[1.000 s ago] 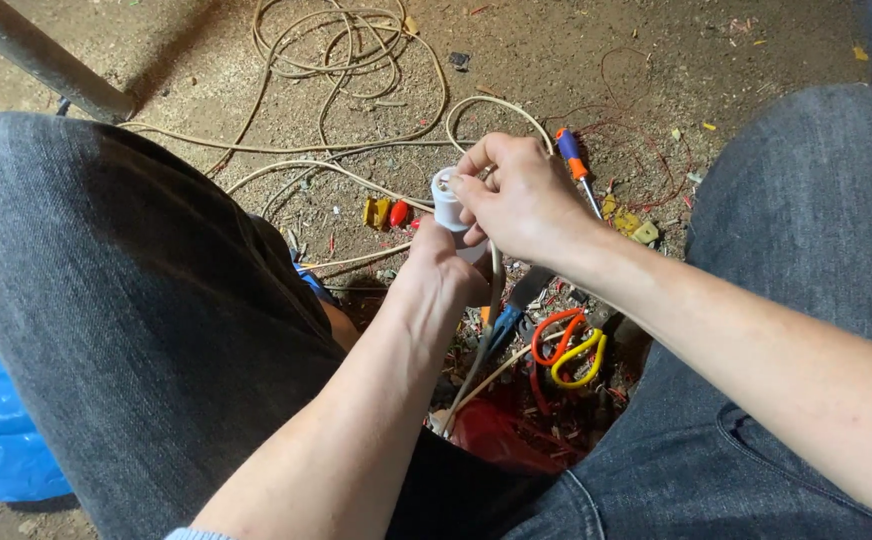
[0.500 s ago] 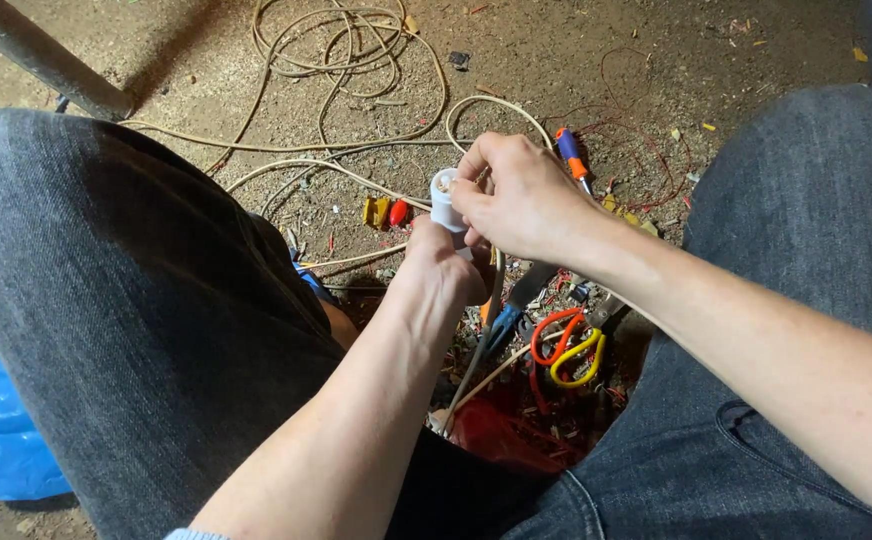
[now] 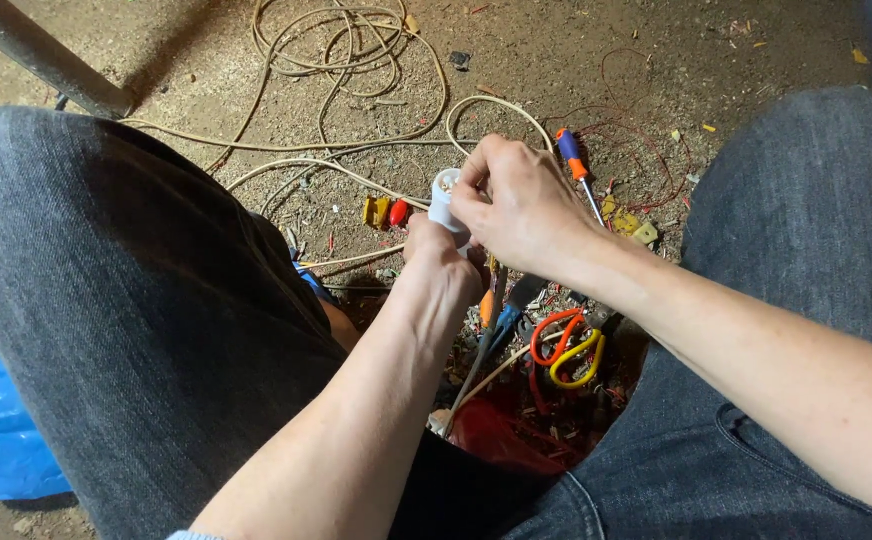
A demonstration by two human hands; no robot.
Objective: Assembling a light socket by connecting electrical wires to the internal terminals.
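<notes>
**Both hands on a white socket above the floor**

Nearest, orange and yellow wire loops lie between the knees. Above them the left hand grips the white socket from below; the right hand pinches its top. Beyond, right, a screwdriver; farther, coiled cable on the floor.

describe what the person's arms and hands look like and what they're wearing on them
Both forearms are bare, with no gloves, rings or watch visible on the left hand or the right hand. A sliver of light blue sleeve shows at the bottom edge on the left arm. No right sleeve is clearly visible. The legs wear dark grey jeans.
</notes>
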